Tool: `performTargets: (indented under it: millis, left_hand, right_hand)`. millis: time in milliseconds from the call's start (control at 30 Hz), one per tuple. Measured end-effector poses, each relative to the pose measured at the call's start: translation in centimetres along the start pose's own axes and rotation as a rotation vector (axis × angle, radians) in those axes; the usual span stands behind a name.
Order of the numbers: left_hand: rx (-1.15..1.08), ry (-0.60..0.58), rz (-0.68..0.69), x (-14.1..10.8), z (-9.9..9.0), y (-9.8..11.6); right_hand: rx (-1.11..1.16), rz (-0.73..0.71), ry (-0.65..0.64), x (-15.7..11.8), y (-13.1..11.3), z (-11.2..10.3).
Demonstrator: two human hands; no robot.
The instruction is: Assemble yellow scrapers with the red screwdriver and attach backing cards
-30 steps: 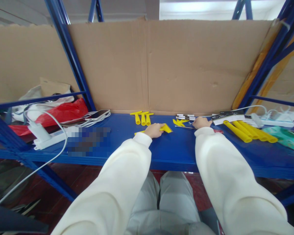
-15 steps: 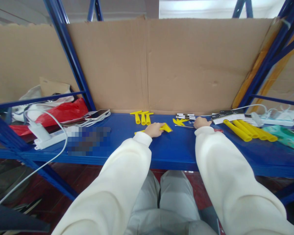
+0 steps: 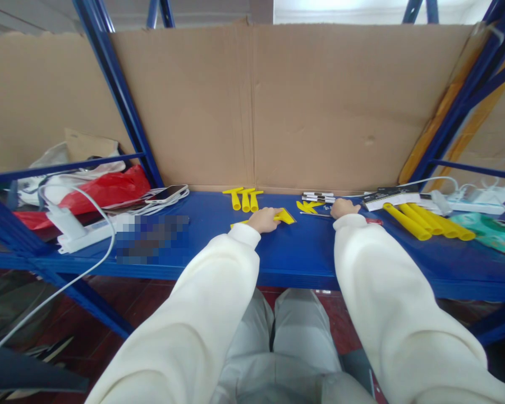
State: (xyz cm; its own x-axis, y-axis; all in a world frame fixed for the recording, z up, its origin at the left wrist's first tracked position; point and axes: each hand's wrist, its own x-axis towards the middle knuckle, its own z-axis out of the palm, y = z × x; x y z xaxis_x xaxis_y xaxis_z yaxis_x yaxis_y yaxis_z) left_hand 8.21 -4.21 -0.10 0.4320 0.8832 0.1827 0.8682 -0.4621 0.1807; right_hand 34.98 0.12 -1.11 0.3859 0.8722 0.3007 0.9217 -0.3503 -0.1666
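While the left hand (image 3: 263,220) is closed around the handle of a yellow scraper-like tool (image 3: 284,216), whose wide head points right and whose handle end shows beyond the wrist, that tool lies over the middle of the blue shelf (image 3: 297,255), between its front and back edges. Whether its parts are fully joined cannot be told, as the palm covers most of the handle. To the right, nearer the back edge, the right hand (image 3: 345,208) rests with fingers curled over the line between a thin metal shaft (image 3: 315,214) and a red handle (image 3: 374,221); whether it grips them, or they are one tool, is hidden. Just beside the shaft's tip lie small yellow pieces (image 3: 308,207), loose, with black-and-white pens (image 3: 318,197) behind them by the back edge. Judging by how things are laid out, the work looks partway along: three yellow T-shaped pieces (image 3: 246,202) sit in a row at the back edge, each with crosspiece and tube together, seemingly done, whereas four yellow tubes (image 3: 408,223) toward the right end show no crosspiece and seem to be left over, along with the loose small pieces. Beyond them are a black-and-white box (image 3: 391,200) and a green packet (image 3: 488,230); toward the left end lies a white power strip (image 3: 84,238).
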Motion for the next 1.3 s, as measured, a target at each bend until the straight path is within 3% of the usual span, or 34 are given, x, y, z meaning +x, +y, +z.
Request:
performTargets:
  millis: [200,367,500,567,700,833,967,1300]
  left_hand:
    - [0.021,-0.002,-0.024,-0.2,-0.2,0.2]
    - [-0.055,0.091,-0.059,0.3,-0.7,0.1]
    - [-0.280,0.216,-0.069,1.5,-1.5,0.7]
    - [-0.490,0.237,-0.148,2.1,-1.9,1.2]
    - [-0.962,0.115,-0.385,2.4,-2.2,1.8]
    - [-1.243,0.028,-0.496,1.9,-2.0,1.7]
    - [-1.376,-0.045,-0.533,1.2,-1.8,1.7]
    - [-1.451,-0.127,-0.443,0.9,-1.8,2.2]
  right_hand:
    - [0.009,0.020,-0.067,-1.0,-1.0,-1.6]
    - [0.118,-0.072,-0.013,-1.8,-2.0,-2.6]
    - [0.326,-0.125,0.020,-2.2,-3.4,-2.6]
    - [0.469,-0.175,0.005,-2.3,-4.4,-2.3]
    - [0.742,-0.342,-0.016,-2.5,-6.0,-1.5]
    - [0.835,-0.419,-0.045,-3.3,-6.9,-1.1]
    - [0.849,-0.458,-0.077,-4.1,-7.3,-1.1]
    - [0.827,-0.546,-0.063,-4.4,-7.9,-0.7]
